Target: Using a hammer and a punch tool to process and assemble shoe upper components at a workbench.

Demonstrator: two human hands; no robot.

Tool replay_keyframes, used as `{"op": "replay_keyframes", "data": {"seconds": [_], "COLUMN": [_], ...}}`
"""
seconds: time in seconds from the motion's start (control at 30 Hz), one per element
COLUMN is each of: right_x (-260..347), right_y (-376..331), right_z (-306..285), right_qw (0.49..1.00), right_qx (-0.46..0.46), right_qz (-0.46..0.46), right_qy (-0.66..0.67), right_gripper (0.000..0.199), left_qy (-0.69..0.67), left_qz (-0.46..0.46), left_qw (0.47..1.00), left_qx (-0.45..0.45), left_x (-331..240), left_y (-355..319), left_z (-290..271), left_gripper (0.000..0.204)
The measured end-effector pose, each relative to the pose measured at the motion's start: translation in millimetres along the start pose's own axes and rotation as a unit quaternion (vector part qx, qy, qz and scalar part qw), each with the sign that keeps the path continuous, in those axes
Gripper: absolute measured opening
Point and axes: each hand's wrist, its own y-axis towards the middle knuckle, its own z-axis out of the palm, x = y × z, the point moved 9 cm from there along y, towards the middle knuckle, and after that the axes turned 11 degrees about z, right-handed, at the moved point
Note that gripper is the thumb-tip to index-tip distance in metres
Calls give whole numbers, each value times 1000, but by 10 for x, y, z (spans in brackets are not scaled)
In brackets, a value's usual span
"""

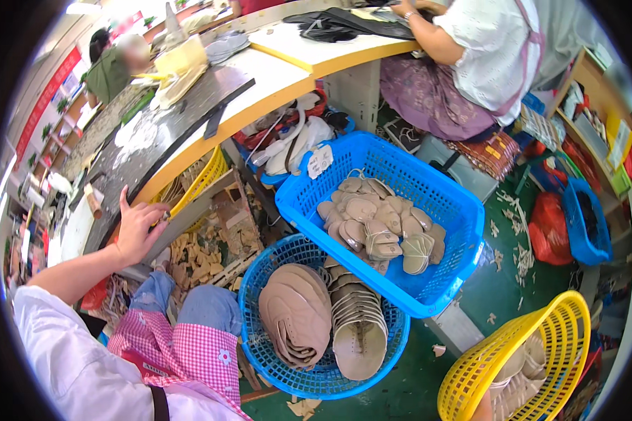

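At the workbench edge [189, 151], left hand [137, 228] grip spread open, fingers resting there, holding nothing, right hand unseen

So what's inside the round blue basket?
The round blue basket holds stacks of flat tan shoe pieces, some with small punched holes. The rectangular blue basket rests over its back rim, hiding whatever lies beneath there.

The left hand [137, 228] rests on the bench [189, 116], whose top is a dark, matt, scuffed mat edged in smooth yellow laminate. 2 blue baskets [428, 189] and a yellow basket [519, 351] are glossy plastic mesh. The shoe pieces [295, 312] in them look like matt tan leather. The apron [189, 351] is checked pink cloth.
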Motion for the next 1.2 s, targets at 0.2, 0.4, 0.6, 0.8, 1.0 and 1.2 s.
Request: {"op": "replay_keyframes", "data": {"seconds": [0.2,0.4,0.6,0.8,1.0,1.2], "right_x": [-880,-1100,-503,1044,4078,6830], "right_y": [-659,-1457,-2473,-2697,-2679,-3077], "right_z": [-829,-2504,-4026,-3861,-3142,-3427], "right_qw": [985,944,884,824,747,725], "right_qx": [62,-165,-295,-250,-103,-14], "right_qz": [160,285,273,187,20,-178], "right_qy": [36,-31,238,472,656,665], "right_gripper": [48,45,45,57,71,64], "left_qy": [-65,-87,-169,-589,-791,-618], "left_qz": [39,-34,-20,-82,202,128], "left_qw": [997,996,983,804,531,728], "left_qx": [6,5,62,-25,227,-270], "left_x": [-218,226,-124,-108,-1494,344], "left_y": [370,0,241,19,-999,-1689], "left_z": [254,139,132,-245,-924,-1545], "left_gripper": [10,17,21,26,26,12]}}
